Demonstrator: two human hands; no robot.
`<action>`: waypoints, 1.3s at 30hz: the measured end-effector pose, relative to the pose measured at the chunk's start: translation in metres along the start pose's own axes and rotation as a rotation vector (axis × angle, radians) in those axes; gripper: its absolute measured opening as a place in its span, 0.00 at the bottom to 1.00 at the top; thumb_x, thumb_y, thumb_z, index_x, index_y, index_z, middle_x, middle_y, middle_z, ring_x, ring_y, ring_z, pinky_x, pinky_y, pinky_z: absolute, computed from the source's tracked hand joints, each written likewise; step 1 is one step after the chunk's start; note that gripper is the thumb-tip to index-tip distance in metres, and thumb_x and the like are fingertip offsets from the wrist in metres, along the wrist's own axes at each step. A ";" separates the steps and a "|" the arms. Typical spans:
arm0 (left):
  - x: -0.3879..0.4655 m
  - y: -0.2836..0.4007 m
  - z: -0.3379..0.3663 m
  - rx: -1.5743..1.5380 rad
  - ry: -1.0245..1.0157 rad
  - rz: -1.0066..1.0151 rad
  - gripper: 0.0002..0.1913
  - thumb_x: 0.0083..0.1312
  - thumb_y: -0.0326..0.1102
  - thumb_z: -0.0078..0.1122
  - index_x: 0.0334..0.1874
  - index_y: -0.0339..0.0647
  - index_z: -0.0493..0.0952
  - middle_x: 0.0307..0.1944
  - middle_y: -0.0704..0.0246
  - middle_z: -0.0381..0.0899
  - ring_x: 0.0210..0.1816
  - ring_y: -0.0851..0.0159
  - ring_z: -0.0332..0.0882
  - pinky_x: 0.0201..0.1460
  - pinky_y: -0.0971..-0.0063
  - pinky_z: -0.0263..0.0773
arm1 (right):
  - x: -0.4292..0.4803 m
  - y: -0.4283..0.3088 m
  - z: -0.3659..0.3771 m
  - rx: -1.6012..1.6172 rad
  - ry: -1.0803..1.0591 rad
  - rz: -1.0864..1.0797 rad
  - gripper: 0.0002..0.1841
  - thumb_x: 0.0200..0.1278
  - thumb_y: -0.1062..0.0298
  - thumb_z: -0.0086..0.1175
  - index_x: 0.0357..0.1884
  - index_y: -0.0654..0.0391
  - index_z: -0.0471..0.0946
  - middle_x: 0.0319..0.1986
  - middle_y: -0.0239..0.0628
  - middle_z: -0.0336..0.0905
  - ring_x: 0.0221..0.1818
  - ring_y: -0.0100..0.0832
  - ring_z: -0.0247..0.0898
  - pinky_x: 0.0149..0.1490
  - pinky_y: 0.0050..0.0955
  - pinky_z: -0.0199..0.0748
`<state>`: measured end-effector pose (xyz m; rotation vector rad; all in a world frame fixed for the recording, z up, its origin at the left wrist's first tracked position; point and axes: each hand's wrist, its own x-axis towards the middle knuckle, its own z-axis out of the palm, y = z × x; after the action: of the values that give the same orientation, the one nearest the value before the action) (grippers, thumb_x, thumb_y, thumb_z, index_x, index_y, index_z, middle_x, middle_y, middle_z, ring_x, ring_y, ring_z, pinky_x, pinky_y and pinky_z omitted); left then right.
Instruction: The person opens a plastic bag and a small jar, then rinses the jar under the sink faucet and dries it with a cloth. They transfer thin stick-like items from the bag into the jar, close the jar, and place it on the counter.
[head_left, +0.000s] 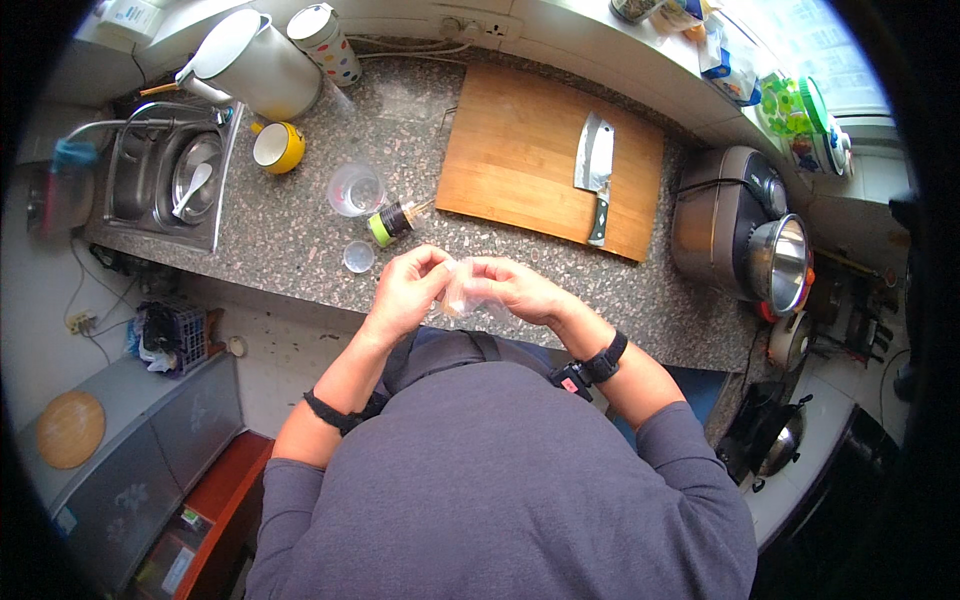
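Both hands meet over the front edge of the speckled stone counter (300, 255). Between them is a small clear plastic bag (459, 289) with what look like toothpicks inside. My left hand (411, 289) pinches one side of it, and my right hand (517, 289) grips the other. Just beyond my left hand lies a black and green container (390, 224) on its side, thin sticks poking from its end. A clear plastic cup (356, 190) and a small clear round lid or cup (358, 256) are beside it.
A cleaver (595, 161) rests on the wooden cutting board (517, 142). Left are a yellow mug (278, 148), a white pitcher (259, 67), a dotted tumbler (327, 46) and a steel sink (135, 180). A rice cooker (712, 217) and a steel bowl (780, 262) stand right.
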<state>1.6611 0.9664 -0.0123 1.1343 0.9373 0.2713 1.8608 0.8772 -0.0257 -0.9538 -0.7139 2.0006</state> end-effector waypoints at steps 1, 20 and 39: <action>0.000 -0.002 0.003 -0.001 0.036 0.025 0.06 0.75 0.32 0.60 0.43 0.36 0.81 0.37 0.74 0.83 0.36 0.79 0.77 0.39 0.83 0.73 | 0.000 -0.001 0.002 0.031 -0.044 0.006 0.15 0.77 0.56 0.58 0.54 0.57 0.79 0.46 0.27 0.80 0.50 0.20 0.72 0.57 0.27 0.72; 0.005 -0.006 0.023 -0.002 0.314 0.189 0.06 0.74 0.30 0.57 0.38 0.36 0.76 0.28 0.75 0.76 0.28 0.76 0.72 0.31 0.78 0.71 | 0.017 0.012 0.003 0.065 0.125 -0.075 0.11 0.78 0.60 0.51 0.53 0.54 0.78 0.44 0.24 0.76 0.45 0.19 0.69 0.51 0.23 0.69; 0.005 0.013 0.016 0.210 0.240 0.123 0.07 0.71 0.30 0.59 0.37 0.33 0.77 0.29 0.65 0.79 0.30 0.70 0.78 0.32 0.73 0.73 | 0.021 0.005 0.003 0.233 0.155 -0.107 0.15 0.78 0.57 0.54 0.53 0.57 0.77 0.43 0.26 0.78 0.44 0.21 0.72 0.51 0.26 0.72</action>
<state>1.6789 0.9647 -0.0022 1.3765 1.1285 0.4239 1.8477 0.8912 -0.0354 -0.9007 -0.4270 1.8461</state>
